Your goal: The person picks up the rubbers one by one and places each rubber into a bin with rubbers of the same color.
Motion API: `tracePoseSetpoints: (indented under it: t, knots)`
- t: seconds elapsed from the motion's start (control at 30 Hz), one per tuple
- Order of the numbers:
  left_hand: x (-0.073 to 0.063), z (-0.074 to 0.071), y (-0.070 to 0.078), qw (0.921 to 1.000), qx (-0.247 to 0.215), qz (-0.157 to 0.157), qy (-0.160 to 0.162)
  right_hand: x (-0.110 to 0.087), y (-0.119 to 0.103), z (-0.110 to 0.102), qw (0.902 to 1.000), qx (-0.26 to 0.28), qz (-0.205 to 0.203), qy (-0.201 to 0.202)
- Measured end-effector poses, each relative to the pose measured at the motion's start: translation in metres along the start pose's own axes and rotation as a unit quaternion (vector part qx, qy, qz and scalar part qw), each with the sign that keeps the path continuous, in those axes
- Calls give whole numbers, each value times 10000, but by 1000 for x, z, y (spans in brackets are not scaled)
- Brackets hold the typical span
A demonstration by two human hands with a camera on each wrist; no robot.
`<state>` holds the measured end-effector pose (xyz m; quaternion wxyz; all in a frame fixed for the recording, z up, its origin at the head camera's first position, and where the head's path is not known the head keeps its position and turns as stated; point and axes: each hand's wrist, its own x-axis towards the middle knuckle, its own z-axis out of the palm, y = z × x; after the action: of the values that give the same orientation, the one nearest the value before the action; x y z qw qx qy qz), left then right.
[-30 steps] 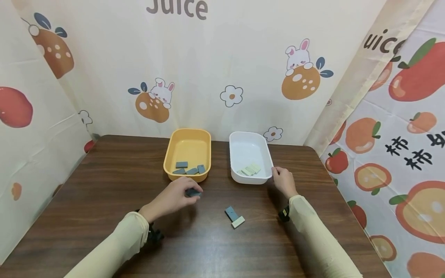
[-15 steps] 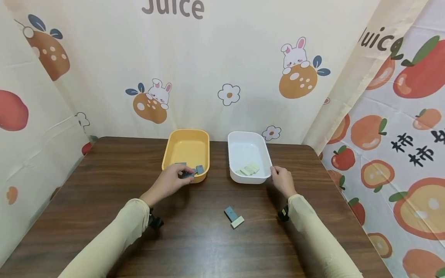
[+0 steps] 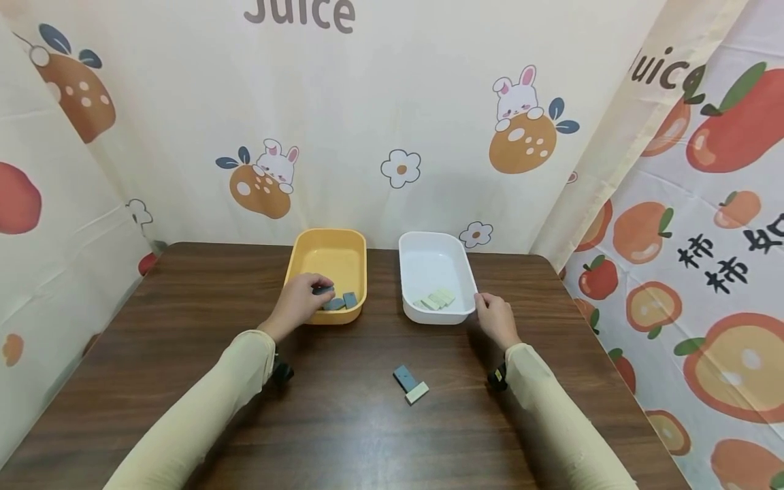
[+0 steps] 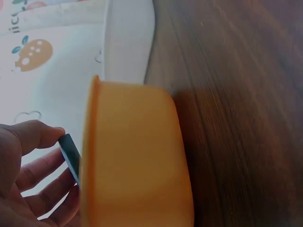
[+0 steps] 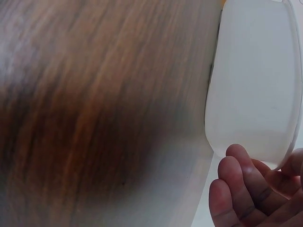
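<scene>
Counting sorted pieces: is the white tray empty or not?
Not empty. The white tray holds a few pale green blocks near its front end.

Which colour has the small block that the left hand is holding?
Dark grey-blue block, pinched by the left hand; left wrist view shows it best.
</scene>
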<state>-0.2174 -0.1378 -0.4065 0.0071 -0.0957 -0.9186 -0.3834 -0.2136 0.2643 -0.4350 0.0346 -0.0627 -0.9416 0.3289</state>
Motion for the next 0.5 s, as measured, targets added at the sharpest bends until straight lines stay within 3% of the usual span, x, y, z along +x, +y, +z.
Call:
tracePoseSetpoints:
  t: [0.3, 0.5]
  knots:
    - [24, 7, -10, 9989, 448, -70, 79, -1, -1, 0, 10000, 43, 20, 42]
    - [41, 12, -18, 9980, 595, -168, -113, 0, 0, 2, 9999, 43, 103, -27]
